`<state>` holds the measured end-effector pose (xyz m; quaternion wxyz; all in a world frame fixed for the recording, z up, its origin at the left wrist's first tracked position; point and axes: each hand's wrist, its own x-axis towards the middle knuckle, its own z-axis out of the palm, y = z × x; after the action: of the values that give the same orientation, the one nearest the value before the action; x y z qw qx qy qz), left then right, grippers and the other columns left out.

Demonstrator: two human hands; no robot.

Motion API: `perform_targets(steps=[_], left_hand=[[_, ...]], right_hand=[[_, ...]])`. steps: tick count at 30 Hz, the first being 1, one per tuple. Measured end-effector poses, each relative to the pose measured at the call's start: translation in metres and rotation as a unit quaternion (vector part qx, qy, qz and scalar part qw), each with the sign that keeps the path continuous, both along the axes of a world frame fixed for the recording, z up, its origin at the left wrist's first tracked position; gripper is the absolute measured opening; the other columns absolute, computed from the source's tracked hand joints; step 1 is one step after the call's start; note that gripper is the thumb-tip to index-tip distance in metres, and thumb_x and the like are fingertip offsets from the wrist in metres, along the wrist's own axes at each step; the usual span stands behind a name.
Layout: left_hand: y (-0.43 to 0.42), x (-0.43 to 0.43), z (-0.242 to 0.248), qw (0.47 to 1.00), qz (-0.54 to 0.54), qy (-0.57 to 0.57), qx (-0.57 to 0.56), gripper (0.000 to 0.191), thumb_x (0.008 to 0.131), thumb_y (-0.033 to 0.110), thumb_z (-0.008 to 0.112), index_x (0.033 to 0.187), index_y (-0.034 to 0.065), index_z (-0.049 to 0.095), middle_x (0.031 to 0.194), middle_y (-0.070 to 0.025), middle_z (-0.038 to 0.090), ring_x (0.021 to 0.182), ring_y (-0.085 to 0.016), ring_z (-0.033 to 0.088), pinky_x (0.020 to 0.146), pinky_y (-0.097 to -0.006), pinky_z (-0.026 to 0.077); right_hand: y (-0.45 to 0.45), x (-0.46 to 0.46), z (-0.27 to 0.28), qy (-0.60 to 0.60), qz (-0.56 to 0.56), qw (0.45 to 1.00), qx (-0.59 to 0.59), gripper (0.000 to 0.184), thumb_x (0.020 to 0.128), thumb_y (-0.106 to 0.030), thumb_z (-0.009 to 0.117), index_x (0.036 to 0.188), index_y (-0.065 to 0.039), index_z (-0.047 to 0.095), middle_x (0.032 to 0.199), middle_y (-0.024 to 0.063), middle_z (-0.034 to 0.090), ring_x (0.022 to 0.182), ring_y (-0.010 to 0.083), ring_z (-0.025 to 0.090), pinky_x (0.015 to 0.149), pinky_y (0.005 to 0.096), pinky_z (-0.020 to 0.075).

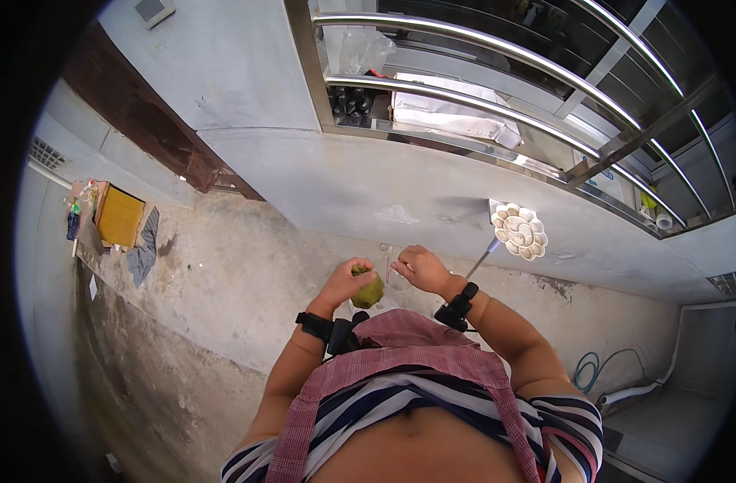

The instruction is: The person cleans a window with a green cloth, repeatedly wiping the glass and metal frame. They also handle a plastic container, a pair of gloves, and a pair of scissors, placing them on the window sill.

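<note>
My left hand [346, 285] grips a rounded, yellowish-green object [368, 293] with an uneven surface, in front of the apron. Its exact kind cannot be made out. To the right, my right hand [427, 269] is raised with curled fingers and the thumb and fingertips close together, apart from the green object. A thin reddish strand or stick [388, 271] shows just left of those fingertips; whether they hold it is unclear. Below my hands, a pinkish checked apron [398, 331] covers my lap.
A flower-shaped pale plastic piece [519, 232] stands near the wall by a metal pole [479, 264]. Metal window bars [482, 45] project above. At left are a yellow-topped box [120, 217] and a grey cloth [143, 253]. A green hose [587, 369] lies right.
</note>
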<state>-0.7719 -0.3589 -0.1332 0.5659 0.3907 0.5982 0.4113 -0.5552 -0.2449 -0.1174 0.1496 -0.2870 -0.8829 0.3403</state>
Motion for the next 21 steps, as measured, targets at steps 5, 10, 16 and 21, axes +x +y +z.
perform_targets(steps=[5,10,16,21], left_hand=[[-0.063,0.081,-0.024,0.995,0.064,-0.049,-0.054,0.013,0.086,0.014,0.072,0.093,0.0056,0.064,0.088,0.0018,0.062,0.08,-0.009,0.056,0.073,-0.0242,0.047],[-0.12,0.105,-0.019,0.993,0.087,0.003,-0.083,0.009,0.089,0.013,0.069,0.093,0.0053,0.066,0.083,0.0022,0.063,0.076,-0.008,0.056,0.069,-0.0241,0.047],[-0.142,0.076,-0.005,0.984,0.158,0.003,-0.082,0.01,0.09,0.013,0.067,0.094,0.0042,0.065,0.085,0.0013,0.065,0.077,-0.008,0.058,0.07,-0.0239,0.048],[-0.143,0.028,-0.003,0.979,0.181,-0.024,-0.088,0.011,0.09,0.014,0.067,0.096,0.0041,0.066,0.086,0.0015,0.065,0.078,-0.008,0.058,0.072,-0.0238,0.048]], right_hand=[[-0.008,0.057,-0.024,-0.06,0.007,0.997,-0.057,0.021,0.09,-0.02,0.064,0.093,0.0,0.062,0.094,0.0189,0.064,0.084,0.0385,0.062,0.077,0.0457,0.0512],[0.035,0.013,0.02,0.174,-0.023,0.984,0.039,0.045,0.085,-0.005,0.065,0.124,0.003,0.046,0.126,0.0254,0.051,0.104,0.0395,0.061,0.092,0.0447,0.0508],[0.132,-0.123,0.113,0.211,-0.113,0.946,0.219,0.071,0.083,-0.004,0.066,0.142,0.009,0.029,0.141,0.0327,0.038,0.127,0.0463,0.044,0.11,0.0446,0.0393],[0.177,-0.186,0.138,0.063,-0.201,0.954,0.212,0.093,0.075,-0.024,0.081,0.147,-0.003,0.027,0.141,0.0266,0.04,0.126,0.0439,0.043,0.104,0.0482,0.0427]])
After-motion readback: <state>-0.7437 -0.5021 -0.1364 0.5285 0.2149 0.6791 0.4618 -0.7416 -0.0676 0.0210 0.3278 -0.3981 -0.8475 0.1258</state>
